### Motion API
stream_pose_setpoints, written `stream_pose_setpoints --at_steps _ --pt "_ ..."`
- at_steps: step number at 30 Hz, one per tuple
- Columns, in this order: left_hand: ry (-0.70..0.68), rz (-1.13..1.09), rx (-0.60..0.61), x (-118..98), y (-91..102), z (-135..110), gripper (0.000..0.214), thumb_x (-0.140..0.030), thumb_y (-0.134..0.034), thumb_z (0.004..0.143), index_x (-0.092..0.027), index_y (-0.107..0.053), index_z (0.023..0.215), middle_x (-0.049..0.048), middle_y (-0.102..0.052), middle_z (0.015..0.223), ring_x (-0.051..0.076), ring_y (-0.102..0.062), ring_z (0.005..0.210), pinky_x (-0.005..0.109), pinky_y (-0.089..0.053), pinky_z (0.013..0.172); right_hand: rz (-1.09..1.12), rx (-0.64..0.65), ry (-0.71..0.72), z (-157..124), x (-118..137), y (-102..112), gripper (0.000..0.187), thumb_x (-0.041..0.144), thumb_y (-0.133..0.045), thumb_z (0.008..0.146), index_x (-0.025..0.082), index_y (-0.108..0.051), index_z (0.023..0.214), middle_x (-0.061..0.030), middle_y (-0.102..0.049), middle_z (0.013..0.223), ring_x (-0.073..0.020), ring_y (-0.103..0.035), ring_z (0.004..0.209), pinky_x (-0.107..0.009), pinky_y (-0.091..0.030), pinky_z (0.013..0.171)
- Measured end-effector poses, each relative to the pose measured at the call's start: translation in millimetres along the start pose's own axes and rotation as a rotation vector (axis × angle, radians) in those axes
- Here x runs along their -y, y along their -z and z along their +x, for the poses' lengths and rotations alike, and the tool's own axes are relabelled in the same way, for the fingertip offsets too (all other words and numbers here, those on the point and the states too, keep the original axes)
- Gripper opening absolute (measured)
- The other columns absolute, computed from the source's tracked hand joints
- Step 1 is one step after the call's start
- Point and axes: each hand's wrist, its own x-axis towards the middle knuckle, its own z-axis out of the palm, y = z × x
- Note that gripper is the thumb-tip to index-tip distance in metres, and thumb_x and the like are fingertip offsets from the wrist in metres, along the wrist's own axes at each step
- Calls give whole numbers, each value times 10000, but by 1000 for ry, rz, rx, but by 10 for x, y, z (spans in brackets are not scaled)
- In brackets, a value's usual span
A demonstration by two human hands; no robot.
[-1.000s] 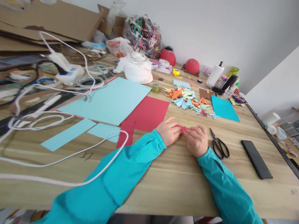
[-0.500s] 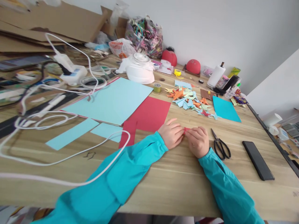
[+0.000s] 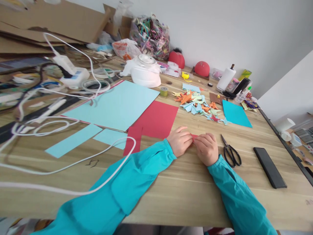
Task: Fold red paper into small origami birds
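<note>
My left hand and my right hand meet on the wooden table, both in teal sleeves. Between their fingertips they pinch a small folded piece of red paper, mostly hidden by the fingers. Just behind the hands lies a large red paper sheet with a cut-out corner. Black scissors rest right of my right hand.
A big light blue sheet and blue strips lie left. A pile of folded paper shapes, a teal sheet, a black phone, white cables, a white bowl-like object and cardboard crowd the table.
The hands have drawn closer together over the red paper, so less of it shows. The view shifted slightly.
</note>
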Motion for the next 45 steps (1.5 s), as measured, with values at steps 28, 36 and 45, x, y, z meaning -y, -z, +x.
stream_pose_setpoints --at_steps 28,36,45 --pt "-64 32 124 5 19 26 273 -112 -393 858 -146 -633 731 53 -660 758 168 -558 819 367 -401 872 -71 83 82 33 44 22 153 139 -520 813 204 -658 827 -29 -707 849 -165 -590 863 -381 -364 915" --pt "-97 60 22 79 89 53 263 -94 -398 841 -149 -619 708 38 -669 745 153 -565 787 351 -415 849 -80 9 66 57 11 58 112 156 -578 784 201 -652 855 -14 -720 841 -159 -607 832 -376 -371 888" --pt "-105 89 -32 135 115 60 247 -92 -422 830 -149 -622 696 34 -680 733 155 -579 766 344 -431 803 -104 -37 32 57 -48 51 97 119 -593 745 190 -636 796 -6 -718 807 -167 -617 781 -370 -398 839"
